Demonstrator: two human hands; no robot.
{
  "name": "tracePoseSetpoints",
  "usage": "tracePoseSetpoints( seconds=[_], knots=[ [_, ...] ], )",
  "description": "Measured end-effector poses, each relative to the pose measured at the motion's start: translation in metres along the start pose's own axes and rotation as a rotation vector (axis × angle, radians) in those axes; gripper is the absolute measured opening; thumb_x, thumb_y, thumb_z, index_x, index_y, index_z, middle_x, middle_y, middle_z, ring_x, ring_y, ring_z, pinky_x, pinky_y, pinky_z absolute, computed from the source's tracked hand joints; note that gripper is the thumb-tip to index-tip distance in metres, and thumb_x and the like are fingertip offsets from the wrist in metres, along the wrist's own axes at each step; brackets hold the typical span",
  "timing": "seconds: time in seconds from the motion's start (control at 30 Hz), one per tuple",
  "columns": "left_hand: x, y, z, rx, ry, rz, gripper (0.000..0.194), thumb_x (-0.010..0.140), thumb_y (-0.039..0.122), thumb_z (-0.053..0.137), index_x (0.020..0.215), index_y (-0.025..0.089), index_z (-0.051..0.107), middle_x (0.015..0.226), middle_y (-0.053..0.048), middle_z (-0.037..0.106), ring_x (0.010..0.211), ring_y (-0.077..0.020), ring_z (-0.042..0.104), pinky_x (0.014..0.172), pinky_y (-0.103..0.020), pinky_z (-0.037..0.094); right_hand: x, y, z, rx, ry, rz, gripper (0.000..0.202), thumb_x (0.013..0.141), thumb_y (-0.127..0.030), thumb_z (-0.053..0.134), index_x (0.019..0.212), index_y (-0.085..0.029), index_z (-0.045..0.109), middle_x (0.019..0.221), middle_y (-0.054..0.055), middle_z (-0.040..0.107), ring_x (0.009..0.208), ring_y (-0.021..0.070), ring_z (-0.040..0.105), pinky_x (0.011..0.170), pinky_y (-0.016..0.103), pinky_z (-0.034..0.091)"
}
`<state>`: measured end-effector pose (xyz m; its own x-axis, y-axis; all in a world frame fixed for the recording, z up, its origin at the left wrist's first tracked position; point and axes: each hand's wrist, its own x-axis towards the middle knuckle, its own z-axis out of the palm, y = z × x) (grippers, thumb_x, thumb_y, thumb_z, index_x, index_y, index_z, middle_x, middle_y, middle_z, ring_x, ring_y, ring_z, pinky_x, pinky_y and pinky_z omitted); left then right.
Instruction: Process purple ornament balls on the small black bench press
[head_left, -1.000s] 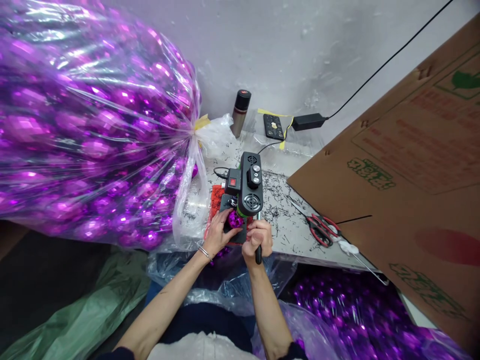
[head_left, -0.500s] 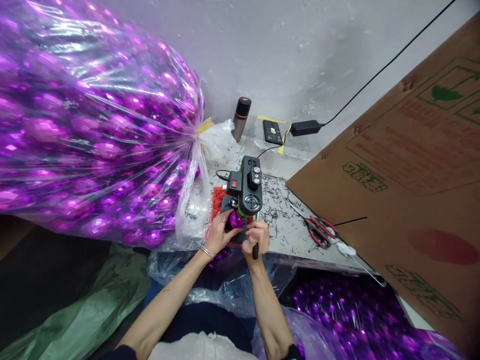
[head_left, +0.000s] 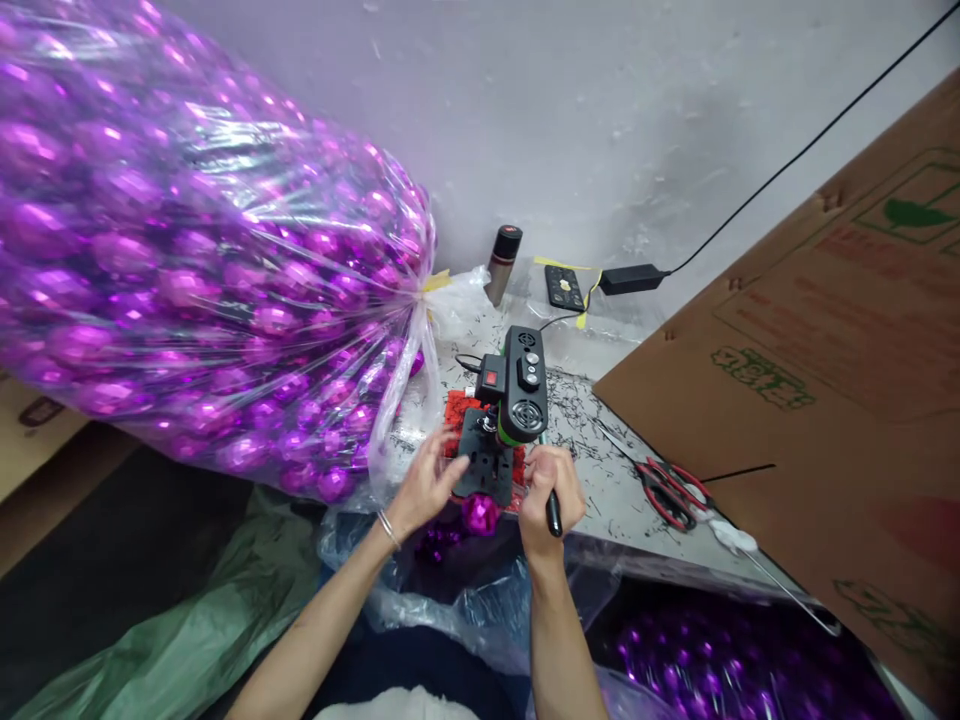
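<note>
A small black bench drill press (head_left: 527, 375) stands on the table, its black base plate (head_left: 484, 465) bare on top. My right hand (head_left: 553, 490) is closed around the press's lever handle (head_left: 553, 515), whose black grip pokes out of the fist. To the left of the base plate is my left hand (head_left: 429, 482), fingers apart and nothing in them. A shiny purple faceted bauble (head_left: 480, 513) is just at the front edge of the plate, apart from both hands. Below it, more purple baubles (head_left: 439, 542) show in clear plastic in front of the table.
A huge clear bag of purple baubles (head_left: 225, 300) fills the left. Right stand a cardboard box (head_left: 795, 360) and red-handled scissors (head_left: 671, 492). Behind the press are a flask (head_left: 502, 265), a phone (head_left: 564, 288) and a power adapter (head_left: 634, 279). Dark shavings litter the table (head_left: 592, 480).
My left hand has let go of the bauble and opened. The bauble has moved from under the drill head to the plate's front edge. My view has shifted slightly.
</note>
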<state>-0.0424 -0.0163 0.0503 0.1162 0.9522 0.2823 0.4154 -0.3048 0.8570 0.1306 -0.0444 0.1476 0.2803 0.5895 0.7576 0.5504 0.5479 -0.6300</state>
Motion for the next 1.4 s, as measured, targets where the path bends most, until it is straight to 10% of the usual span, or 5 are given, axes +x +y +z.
tracePoseSetpoints(
  seconds=[0.23,0.4,0.87,1.17,1.4],
  knots=[
    [0.141,-0.028,-0.039,0.177,0.202,-0.127,0.053,0.088,0.012,0.052,0.141,0.012,0.06,0.144,-0.021,0.065,0.143,-0.0352,0.055,0.127,-0.055,0.036,-0.002,0.003,0.002,0.012,0.004,-0.05,0.034,0.102,-0.013,0.045,0.07,-0.023,0.052,0.071,-0.002,0.057,0.066,0.0126,0.058,0.063,0.029,0.044],
    [0.174,-0.027,-0.024,0.221,0.17,-0.141,0.053,0.086,0.003,0.049,0.138,0.006,0.059,0.149,-0.025,0.06,0.149,-0.0339,0.049,0.128,-0.051,0.033,-0.004,0.005,0.002,0.019,0.003,-0.076,0.032,0.101,-0.012,0.045,0.072,-0.023,0.053,0.072,-0.002,0.058,0.069,0.0133,0.059,0.065,0.029,0.046],
    [0.147,-0.008,-0.054,0.281,0.184,-0.249,0.052,0.078,0.011,0.074,0.129,0.009,0.06,0.125,-0.023,0.07,0.125,-0.0393,0.065,0.112,-0.052,0.049,-0.006,0.006,0.003,0.015,0.002,-0.057,0.033,0.102,-0.015,0.044,0.07,-0.023,0.052,0.072,-0.001,0.059,0.068,0.0139,0.059,0.064,0.03,0.046],
    [0.103,0.019,-0.059,-0.896,0.114,-0.549,0.031,0.092,0.03,0.07,0.121,0.019,0.068,0.11,-0.008,0.075,0.088,-0.0172,0.072,0.075,-0.029,0.062,-0.006,0.007,0.003,0.01,0.011,-0.067,0.033,0.102,-0.016,0.045,0.071,-0.023,0.053,0.071,-0.001,0.059,0.067,0.0148,0.06,0.064,0.031,0.046],
    [0.042,0.038,-0.039,-1.173,0.024,-0.624,0.032,0.086,0.016,0.073,0.119,0.019,0.071,0.113,-0.005,0.077,0.094,-0.0164,0.074,0.085,-0.029,0.065,-0.003,0.004,0.002,-0.014,-0.001,-0.076,0.033,0.102,-0.015,0.044,0.072,-0.023,0.053,0.072,-0.002,0.059,0.067,0.0132,0.06,0.064,0.029,0.046]
  ],
)
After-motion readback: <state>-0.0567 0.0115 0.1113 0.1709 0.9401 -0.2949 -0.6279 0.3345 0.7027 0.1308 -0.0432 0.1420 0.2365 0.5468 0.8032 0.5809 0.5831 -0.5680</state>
